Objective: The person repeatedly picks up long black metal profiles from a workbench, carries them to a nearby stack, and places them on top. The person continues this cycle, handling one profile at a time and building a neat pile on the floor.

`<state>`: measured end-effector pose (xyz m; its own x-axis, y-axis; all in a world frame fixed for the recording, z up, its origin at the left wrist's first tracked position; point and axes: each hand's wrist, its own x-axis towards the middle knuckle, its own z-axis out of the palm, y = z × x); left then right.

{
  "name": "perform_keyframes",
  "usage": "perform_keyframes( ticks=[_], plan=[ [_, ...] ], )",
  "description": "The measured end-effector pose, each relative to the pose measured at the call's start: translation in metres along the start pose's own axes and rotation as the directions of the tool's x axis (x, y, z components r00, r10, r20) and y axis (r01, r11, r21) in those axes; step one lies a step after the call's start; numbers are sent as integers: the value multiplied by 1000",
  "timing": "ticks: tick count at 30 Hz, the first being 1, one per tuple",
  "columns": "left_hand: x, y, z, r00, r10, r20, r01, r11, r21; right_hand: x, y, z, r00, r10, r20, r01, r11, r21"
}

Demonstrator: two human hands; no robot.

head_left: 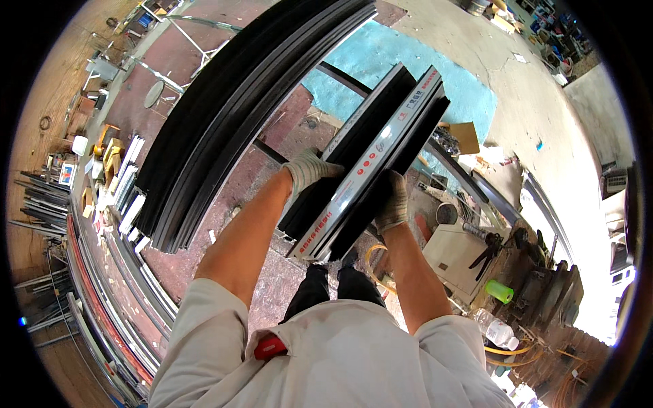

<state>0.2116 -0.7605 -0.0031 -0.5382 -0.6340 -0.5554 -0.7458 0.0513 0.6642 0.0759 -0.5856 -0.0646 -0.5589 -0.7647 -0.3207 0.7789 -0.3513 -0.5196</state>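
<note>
In front of me lie short lengths of black channel-shaped profile side by side, slanting up to the right. One profile (371,160) carries a silver film strip with red print along its upper face. A second black profile (371,112) lies against its left side, with a pale edge. My left hand (307,171), in a pale knitted glove, grips the left side, thumb pointing inward. On the right side my right hand (392,204), gloved too, is wrapped round the filmed profile's flank; its fingertips are hidden beneath it.
Long black profiles (252,115) lie stacked on dark rack bars at the left. A turquoise sheet (449,75) covers floor beyond. At the right stand a pale box-like cabinet (452,258), a green bottle (499,291), a clear plastic bottle (496,330) and a yellow hose (507,351).
</note>
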Motion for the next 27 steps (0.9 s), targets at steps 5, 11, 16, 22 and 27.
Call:
perform_keyframes(
  ticks=[5, 11, 16, 22, 27],
  plan=[
    [-29, -9, 7, 997, 79, -16, -80, 995, -59, 1, 7, -23, 997, 61, 56, -64, 997, 50],
    [-46, -48, 25, 990, 86, -115, -91, 995, -40, -27, 11, -34, 979, 142, 147, -148, 989, 29],
    [-98, -46, 2, 969, 108, -223, -156, 965, -211, -49, 4, 11, 946, 196, 258, -199, 980, -12],
    [-179, -53, -38, 916, 53, -399, -244, 862, -445, -64, 5, 83, 887, 243, 393, -156, 958, -240],
    [-261, -81, -74, 823, -12, -568, -353, 773, -528, -82, 40, 155, 774, 318, 547, -165, 936, -311]
  ],
)
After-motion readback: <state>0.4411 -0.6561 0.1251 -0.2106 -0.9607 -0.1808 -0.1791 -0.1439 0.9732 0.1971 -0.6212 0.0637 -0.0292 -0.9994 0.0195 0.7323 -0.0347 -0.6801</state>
